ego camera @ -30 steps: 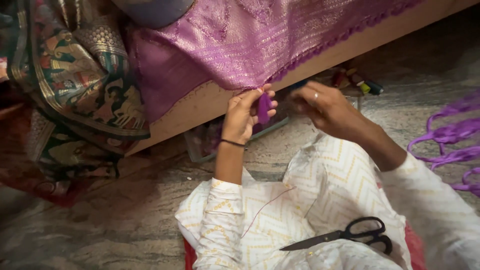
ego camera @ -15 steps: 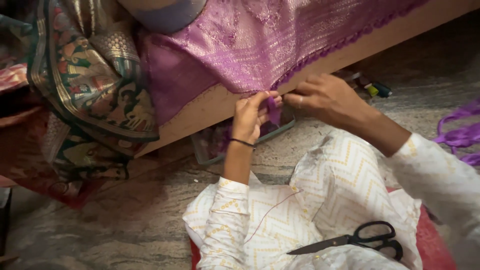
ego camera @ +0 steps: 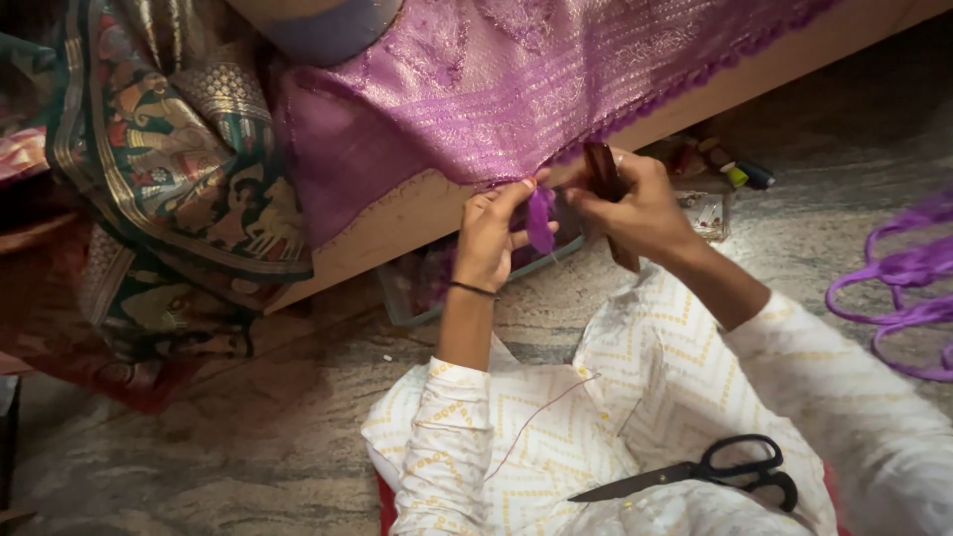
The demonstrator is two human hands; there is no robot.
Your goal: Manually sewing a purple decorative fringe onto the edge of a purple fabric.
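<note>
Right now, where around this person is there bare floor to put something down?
Bare stone floor lies left of the lap, below the patterned dark cloth. Another patch sits between the wooden board edge and the purple cords. It is crowded under the hands, around the clear tray.

1. Purple tassel (ego camera: 541,220): small fluffy thread tuft, hanging straight down from the purple cloth's lower fringed edge.
2. Purple cloth (ego camera: 516,89): shiny woven fabric, draped over the wooden platform's front edge.
3. Dark brown tool (ego camera: 608,194): narrow, upright, just beside the tassel.
</note>
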